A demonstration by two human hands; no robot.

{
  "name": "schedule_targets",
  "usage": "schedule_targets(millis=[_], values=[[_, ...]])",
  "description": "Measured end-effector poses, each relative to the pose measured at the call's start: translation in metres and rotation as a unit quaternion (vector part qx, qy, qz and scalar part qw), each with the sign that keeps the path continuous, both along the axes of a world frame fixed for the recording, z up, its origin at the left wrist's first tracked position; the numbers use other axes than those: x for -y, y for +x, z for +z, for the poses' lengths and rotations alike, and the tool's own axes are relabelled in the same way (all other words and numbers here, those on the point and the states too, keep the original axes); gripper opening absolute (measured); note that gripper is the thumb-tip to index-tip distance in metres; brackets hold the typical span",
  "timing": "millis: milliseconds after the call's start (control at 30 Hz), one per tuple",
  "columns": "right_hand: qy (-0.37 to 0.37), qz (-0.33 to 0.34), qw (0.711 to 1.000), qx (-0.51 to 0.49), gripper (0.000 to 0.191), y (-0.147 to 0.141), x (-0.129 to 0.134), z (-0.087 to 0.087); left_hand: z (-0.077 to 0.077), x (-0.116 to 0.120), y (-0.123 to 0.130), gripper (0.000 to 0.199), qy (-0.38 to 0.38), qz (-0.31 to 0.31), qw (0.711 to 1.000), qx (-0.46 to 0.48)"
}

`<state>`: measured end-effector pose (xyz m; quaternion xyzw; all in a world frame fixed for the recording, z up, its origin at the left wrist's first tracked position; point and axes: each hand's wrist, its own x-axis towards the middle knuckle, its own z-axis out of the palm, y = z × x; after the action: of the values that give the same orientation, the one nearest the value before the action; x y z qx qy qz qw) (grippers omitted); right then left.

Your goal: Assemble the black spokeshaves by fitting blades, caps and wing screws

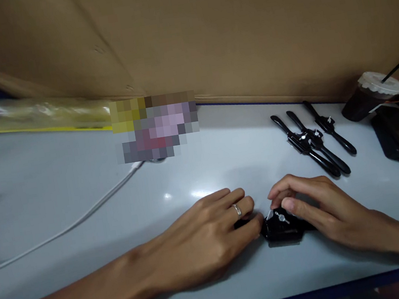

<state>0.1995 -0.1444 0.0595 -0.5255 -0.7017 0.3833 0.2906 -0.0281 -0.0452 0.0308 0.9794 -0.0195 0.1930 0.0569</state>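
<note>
I'd call this a workshop, by the look of it: my left hand [213, 240] grips a black tool [281, 231] at a plain table [227, 135], and three matching tools [317, 140] lie beyond my grip, to the right. Behind them rises bare cardboard [226, 30], hardly a home's wall.

Black spokeshave [282, 232], silver ring [237, 210], grey tabletop [222, 151], brown cardboard [223, 31].

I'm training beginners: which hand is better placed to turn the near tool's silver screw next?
Probably the right hand: its thumb is near that screw; the left hand holds the tool.
</note>
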Motion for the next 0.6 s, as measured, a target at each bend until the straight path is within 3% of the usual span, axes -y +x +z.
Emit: schedule_targets(millis=[300, 600], values=[[-0.020, -0.006, 1.000, -0.010, 0.023, 0.0019, -0.0007, 0.0019, 0.0015, 0.0010, 0.0019, 0.022, -0.007, 0.001, 1.000, 0.007], [0.058, -0.068, 0.996, 0.007, 0.024, 0.0011, 0.0005, -0.0018, 0.0014, 0.0024, 0.0008, 0.020, -0.004, 0.018, 1.000, 0.024]])
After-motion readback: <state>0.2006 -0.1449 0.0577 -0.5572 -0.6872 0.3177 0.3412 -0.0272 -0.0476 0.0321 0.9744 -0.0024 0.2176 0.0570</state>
